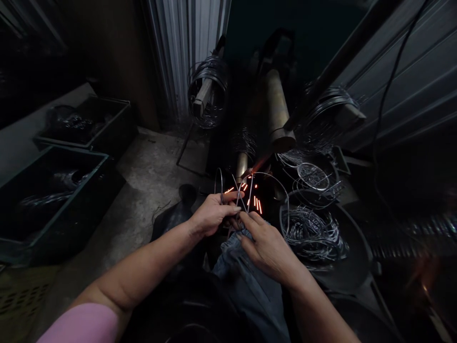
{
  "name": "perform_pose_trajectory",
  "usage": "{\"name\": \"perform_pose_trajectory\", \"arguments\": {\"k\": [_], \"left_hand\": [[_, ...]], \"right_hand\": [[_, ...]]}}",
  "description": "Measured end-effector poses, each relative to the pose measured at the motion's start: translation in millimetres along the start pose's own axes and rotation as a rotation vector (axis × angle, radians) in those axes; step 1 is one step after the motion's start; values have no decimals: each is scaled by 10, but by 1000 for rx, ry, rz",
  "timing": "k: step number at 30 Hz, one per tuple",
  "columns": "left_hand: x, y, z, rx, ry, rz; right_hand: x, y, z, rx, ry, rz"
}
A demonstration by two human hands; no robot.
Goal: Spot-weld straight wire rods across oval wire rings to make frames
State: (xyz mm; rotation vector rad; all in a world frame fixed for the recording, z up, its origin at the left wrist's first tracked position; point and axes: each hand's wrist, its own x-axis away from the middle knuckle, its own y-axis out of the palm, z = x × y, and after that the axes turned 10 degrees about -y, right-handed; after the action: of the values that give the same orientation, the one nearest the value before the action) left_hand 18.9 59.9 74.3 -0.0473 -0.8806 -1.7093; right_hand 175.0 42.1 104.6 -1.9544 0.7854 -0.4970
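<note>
My left hand (214,214) is shut on thin steel wires (243,195) that rise in crossing strands. My right hand (266,250) grips the same bundle from below, its fingers curled close to my left hand. A wide wire loop (282,195) curves out to the right of my hands. Orange sparks (255,202) fly just beyond my fingertips, beside the tip of a brass-coloured cylindrical electrode arm (278,109). The point where the wires meet the arm is dark and partly hidden. Denim cloth (246,281) lies on my lap beneath my hands.
A heap of wire rings (310,233) lies in a dark round pan to my right. Wire coils hang on spindles (209,90) (332,109) ahead. Dark crates of wire (84,121) (50,195) stand on the concrete floor (150,176) at left, with corrugated metal walls behind.
</note>
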Motion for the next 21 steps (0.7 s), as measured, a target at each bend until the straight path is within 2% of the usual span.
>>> {"name": "perform_pose_trajectory", "arguments": {"k": [5,9,11,14,21], "left_hand": [[0,-27,-14,-6,-11,9],[99,-144,-57,-51,4,40],[194,-236,-91,-67,-9,81],[355,-375,-135,-64,-13,118],[556,-532,-117,-91,-20,190]], "right_hand": [[57,94,1,47,-60,100],[252,78,-62,195,-226,179],[342,63,-82,237,-276,147],[391,102,-60,285,-258,113],[285,216,41,372,-282,-3]]}}
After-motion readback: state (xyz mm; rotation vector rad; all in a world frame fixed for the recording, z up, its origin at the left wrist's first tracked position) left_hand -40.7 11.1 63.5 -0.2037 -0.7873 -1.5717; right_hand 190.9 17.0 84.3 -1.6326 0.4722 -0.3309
